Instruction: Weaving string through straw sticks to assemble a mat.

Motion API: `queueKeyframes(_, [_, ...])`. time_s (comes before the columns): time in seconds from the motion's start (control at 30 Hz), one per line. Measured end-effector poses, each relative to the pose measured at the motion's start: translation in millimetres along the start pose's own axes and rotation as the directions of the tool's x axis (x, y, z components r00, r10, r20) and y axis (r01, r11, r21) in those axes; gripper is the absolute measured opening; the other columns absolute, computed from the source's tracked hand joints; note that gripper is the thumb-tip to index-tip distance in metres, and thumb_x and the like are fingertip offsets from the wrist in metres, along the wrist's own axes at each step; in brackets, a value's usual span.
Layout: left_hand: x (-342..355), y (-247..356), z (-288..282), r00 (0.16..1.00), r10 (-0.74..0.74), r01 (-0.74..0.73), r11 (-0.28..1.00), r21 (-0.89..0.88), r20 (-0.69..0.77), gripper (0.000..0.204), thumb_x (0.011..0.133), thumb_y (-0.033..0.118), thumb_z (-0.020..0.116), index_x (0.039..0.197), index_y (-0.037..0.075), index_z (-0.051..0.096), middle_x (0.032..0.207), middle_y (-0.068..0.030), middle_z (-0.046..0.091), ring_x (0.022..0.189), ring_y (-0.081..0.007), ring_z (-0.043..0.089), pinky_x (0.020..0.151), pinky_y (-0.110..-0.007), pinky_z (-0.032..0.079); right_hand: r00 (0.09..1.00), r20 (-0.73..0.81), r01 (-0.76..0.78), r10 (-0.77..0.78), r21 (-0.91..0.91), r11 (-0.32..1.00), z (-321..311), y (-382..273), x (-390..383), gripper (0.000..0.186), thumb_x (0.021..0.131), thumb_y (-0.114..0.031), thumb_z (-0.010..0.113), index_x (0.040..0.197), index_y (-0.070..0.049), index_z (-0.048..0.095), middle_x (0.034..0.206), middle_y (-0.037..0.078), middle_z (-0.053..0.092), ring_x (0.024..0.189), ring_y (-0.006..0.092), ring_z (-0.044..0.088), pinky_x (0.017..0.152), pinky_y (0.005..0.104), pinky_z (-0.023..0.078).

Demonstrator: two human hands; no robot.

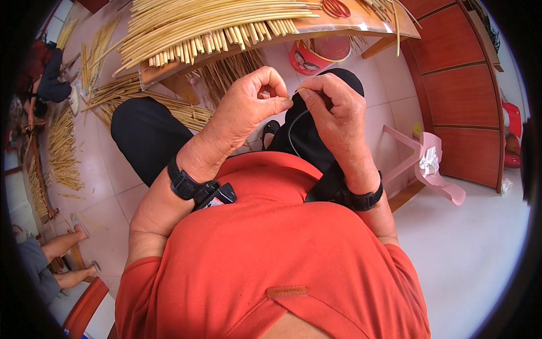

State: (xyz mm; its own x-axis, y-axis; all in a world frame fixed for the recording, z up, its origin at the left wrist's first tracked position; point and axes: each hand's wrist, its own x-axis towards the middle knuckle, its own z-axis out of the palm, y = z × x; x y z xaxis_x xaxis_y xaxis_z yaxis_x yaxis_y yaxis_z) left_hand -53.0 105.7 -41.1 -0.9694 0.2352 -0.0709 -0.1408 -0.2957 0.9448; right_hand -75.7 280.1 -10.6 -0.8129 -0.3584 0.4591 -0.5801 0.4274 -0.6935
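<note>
Above my lap, my left hand [254, 101] and my right hand [340, 107] face each other, thumb and forefinger of each pinched together. Their fingertips almost meet. Whatever they pinch is too small to make out. A thin grey cord [291, 138] curves over my black trousers just below the right hand. Beyond both hands, a thick layer of straight yellow sticks [220, 28] lies across a wooden table [370, 25], their cut ends toward me. A few red rings [336, 8] rest on the table beside the sticks.
A red bucket [305, 61] stands under the table. At right are a pink plastic stool [423, 150] bearing crumpled white tissue [430, 161], and a reddish wooden cabinet [460, 85]. More sticks [65, 150] lie on the floor at left, near a bent-over person [53, 73] and another person's legs [65, 246].
</note>
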Motion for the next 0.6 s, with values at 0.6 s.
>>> queueKeyframes(0.6, [-10,11,-17,0.911,0.38,-0.281,0.857,0.433,-0.162,0.031,0.081,-0.009,0.061,0.109,0.003,0.053,0.087,-0.0026,0.06,0.082,-0.0075,0.057,0.075,-0.022,0.047,0.969,0.185,-0.203,0.164,0.213,0.956,-8,-5,-5,0.005,0.081,-0.004,0.064,0.08,0.001,0.063,0.065,0.008,0.06,0.058,0.0122,0.054,0.055,0.026,0.044])
